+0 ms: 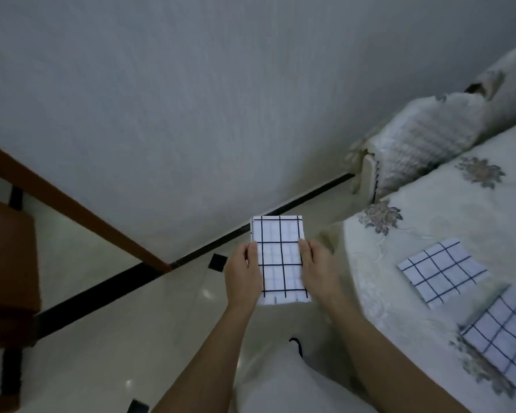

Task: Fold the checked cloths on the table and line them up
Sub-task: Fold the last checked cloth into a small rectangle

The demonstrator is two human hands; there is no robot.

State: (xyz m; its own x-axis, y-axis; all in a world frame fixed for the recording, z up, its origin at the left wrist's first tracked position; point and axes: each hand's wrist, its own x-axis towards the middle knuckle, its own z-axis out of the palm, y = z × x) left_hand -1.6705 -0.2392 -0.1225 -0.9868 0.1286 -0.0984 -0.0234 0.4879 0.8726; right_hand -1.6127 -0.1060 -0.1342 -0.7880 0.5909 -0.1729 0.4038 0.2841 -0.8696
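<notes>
While I watch, both hands clamp a folded cloth [280,260] above the floor, left grip [243,275] and right grip [319,269] on opposite edges; two cloths [441,272] [501,338] lie apart on the bench [399,234].

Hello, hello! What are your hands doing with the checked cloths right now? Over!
Left hand and right hand grip folded cloth by its sides, in the air. Two folded cloths lie on the table. Nothing in the way.
</notes>
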